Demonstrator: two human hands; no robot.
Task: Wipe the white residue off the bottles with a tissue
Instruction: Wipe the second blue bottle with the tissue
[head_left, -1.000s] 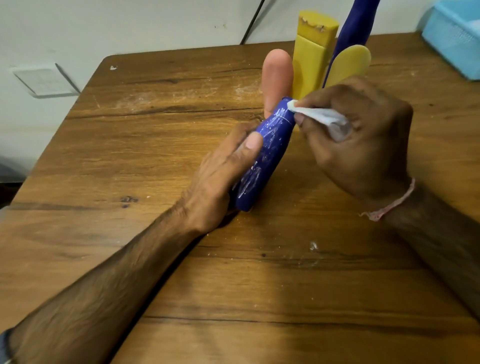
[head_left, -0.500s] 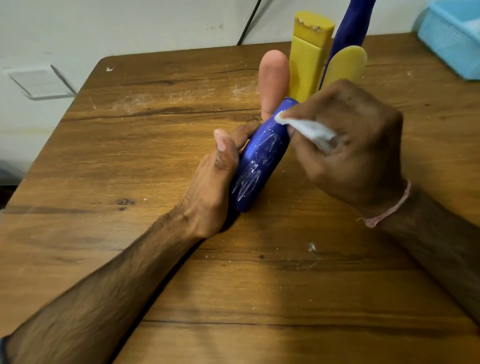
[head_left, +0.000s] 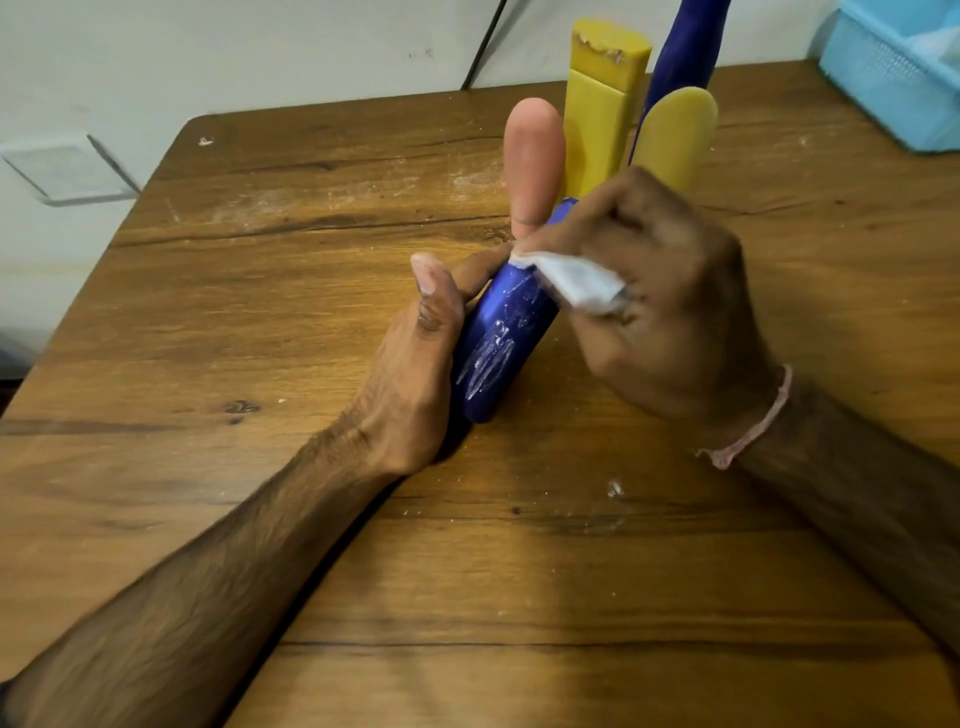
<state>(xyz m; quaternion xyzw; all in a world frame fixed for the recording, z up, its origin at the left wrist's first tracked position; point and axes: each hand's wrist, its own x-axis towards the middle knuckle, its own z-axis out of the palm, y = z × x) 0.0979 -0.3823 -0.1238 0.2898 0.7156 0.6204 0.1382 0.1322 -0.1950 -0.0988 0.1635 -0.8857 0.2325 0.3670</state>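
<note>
The blue bottle (head_left: 504, 338) is lying tilted near the middle of the wooden table (head_left: 260, 312). Its long axis is running from the near left to the far right: the lower end is resting on the tabletop towards the person, and the upper end is pointing away and up, disappearing behind the right hand (head_left: 665, 312). White residue (head_left: 488, 358) is showing as thin streaks on the lower half of its upward face.

The left hand (head_left: 415, 374) is gripping the bottle from its left side, with the fingers curling round behind it and the thumb sticking up, off the surface. The right hand is closing round a crumpled white tissue (head_left: 576, 283), pinching it between thumb and fingers and pressing its tip against the upper part of the bottle. A pink thread bracelet (head_left: 753, 431) is sitting on the right wrist.

Behind the hands, 4 more bottles are standing upright in a tight group: a pink bottle (head_left: 535, 166), a rectangular yellow bottle (head_left: 602, 104) with a chipped top edge, a rounded yellow bottle (head_left: 675, 135) and a tall dark blue bottle (head_left: 680, 47) running out of view. A light blue basket (head_left: 883, 78) is sitting at the far right corner of the table, and 1 white speck (head_left: 614, 488) is lying on the wood near the right wrist
</note>
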